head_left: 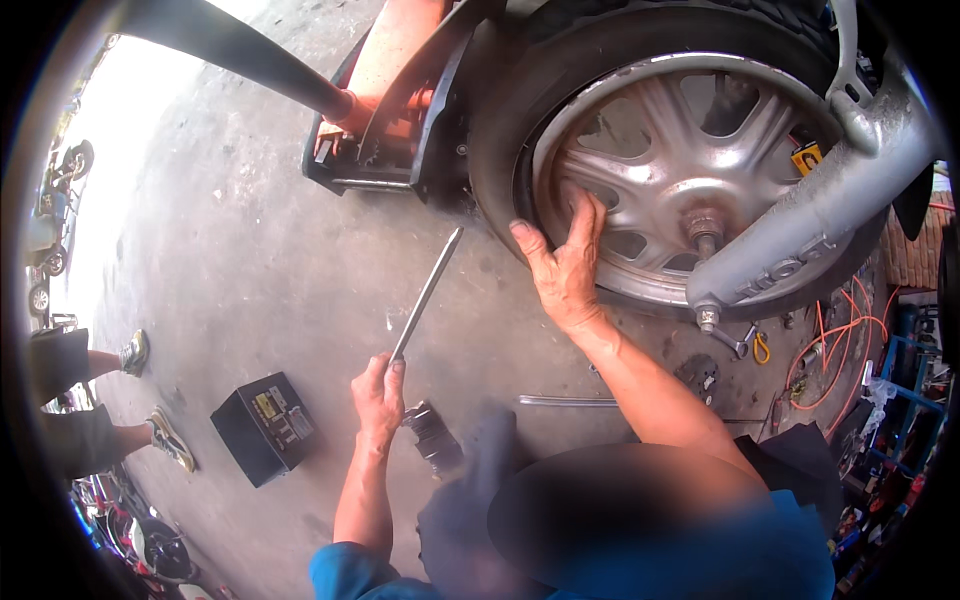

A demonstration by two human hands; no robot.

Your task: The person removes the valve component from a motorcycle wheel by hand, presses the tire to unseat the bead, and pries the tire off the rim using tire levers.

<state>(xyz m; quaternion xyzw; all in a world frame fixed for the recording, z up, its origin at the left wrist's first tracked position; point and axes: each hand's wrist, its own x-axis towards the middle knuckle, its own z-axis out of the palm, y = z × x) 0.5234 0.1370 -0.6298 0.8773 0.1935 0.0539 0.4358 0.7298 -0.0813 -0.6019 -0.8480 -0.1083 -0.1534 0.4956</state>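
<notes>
My left hand (378,395) is closed round the lower end of a long steel tyre lever (430,290). The lever tilts up and right, its tip apart from the tyre (497,135). My right hand (568,275) grips the edge of a silver motorcycle wheel (665,175), thumb by the tyre and fingers reaching over the rim; some fingertips are hard to see. The wheel is joined at its hub to a grey metal arm (830,200) on the right.
An orange and black jack (380,150) with a long handle stands left of the tyre. On the floor lie a black battery-like box (265,430), a dark ribbed object (435,440), a steel bar (568,402) and a wrench (735,342). An orange hose (850,325) curls rightward. Someone's shoes (170,440) show left.
</notes>
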